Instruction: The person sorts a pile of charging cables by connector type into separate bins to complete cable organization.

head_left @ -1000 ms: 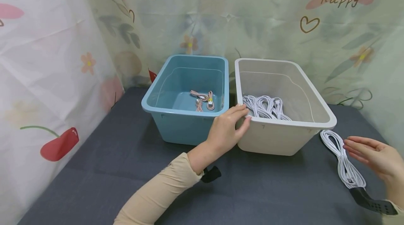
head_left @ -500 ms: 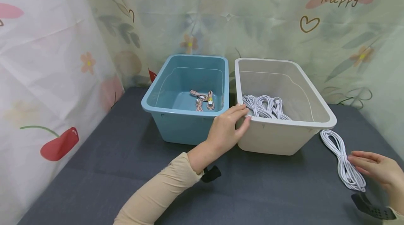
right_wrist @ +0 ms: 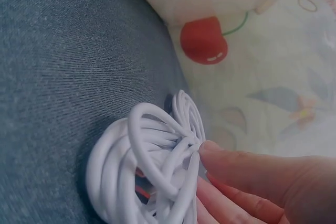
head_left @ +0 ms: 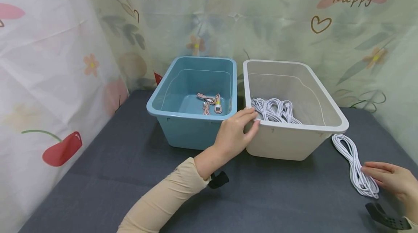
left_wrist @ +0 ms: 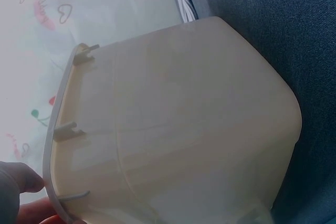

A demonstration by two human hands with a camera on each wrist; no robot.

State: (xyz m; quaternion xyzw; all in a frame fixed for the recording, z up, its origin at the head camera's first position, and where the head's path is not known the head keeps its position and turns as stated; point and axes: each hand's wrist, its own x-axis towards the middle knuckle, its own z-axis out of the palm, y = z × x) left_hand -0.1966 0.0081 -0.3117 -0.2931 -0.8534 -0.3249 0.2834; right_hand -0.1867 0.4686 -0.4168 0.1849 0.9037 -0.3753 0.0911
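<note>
In the head view my left hand (head_left: pixel 233 133) grips the front left corner of the pale bin (head_left: pixel 287 142), with its thumb outside and its fingers at the rim. The left wrist view shows this rim (left_wrist: pixel 50 150) between thumb and fingers. On the right, a coiled white cable (head_left: pixel 357 169) lies on the dark tabletop beside that bin. My right hand (head_left: pixel 390 180) is at the coil's right side, fingers fairly straight. In the right wrist view its thumb (right_wrist: pixel 241 169) touches the cable bundle (right_wrist: pixel 152 166), and the fingertips are hidden behind the strands.
A blue bin (head_left: pixel 192 127) stands left of the pale one, holding several small pinkish cables (head_left: pixel 209 103). More white cables (head_left: pixel 274 110) lie inside the pale bin. A patterned curtain (head_left: pixel 228 15) hangs behind both bins.
My right hand has shifted slightly down and toward me along the white cable, and its fingers now meet the coil's side. The left hand and both bins stay put.
</note>
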